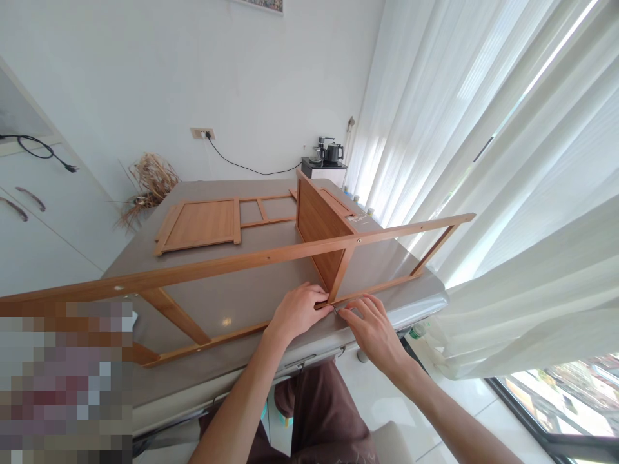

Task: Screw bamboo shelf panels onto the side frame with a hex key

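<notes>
A long wooden frame (232,260) stands on its side along the near edge of the table, with a wooden shelf panel (319,225) upright against its crossbar. At the lower joint of crossbar and bottom rail, my left hand (300,310) is closed around the wood, fingertips at the panel's corner. Just to its right, my right hand (370,327) has thumb and forefinger pinched close to the rail. A thin dark sliver (334,310), perhaps a small tool or screw, shows between the two hands; its kind is too small to make out.
Another wooden panel (200,224) and a slatted frame (264,209) lie farther back on the grey table (261,187). Small loose parts (356,218) lie right of the upright panel. Beyond are a kettle (333,153), dried stalks (151,180) and white curtains (435,96).
</notes>
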Available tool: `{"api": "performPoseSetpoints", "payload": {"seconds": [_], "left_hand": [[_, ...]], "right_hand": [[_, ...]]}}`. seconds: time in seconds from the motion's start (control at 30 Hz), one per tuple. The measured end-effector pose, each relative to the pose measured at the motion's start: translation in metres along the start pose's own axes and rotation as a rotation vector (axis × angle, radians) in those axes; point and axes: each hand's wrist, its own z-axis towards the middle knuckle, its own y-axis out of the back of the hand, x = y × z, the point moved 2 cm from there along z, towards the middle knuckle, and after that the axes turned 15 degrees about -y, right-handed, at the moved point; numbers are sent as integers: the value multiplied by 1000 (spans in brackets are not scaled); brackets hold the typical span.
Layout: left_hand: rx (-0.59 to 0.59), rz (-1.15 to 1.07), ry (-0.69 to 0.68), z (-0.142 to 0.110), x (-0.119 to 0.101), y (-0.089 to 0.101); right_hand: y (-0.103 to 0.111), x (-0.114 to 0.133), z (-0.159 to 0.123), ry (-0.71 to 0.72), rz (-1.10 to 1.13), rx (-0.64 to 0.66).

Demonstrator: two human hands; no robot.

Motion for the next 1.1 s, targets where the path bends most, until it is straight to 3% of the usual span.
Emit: {"api": "performPoseSetpoints", "payload": {"seconds": [0.37,0.73,1.1], "left_hand": [[3,13,-1,0,0,0],[-19,24,-23,0,2,-1],[-28,24,-39,-1,3,-3]], "right_hand": [[5,4,2,36,-49,-6],[7,15,2,25,-184,82],[13,22,10,131,-311,65]]}}
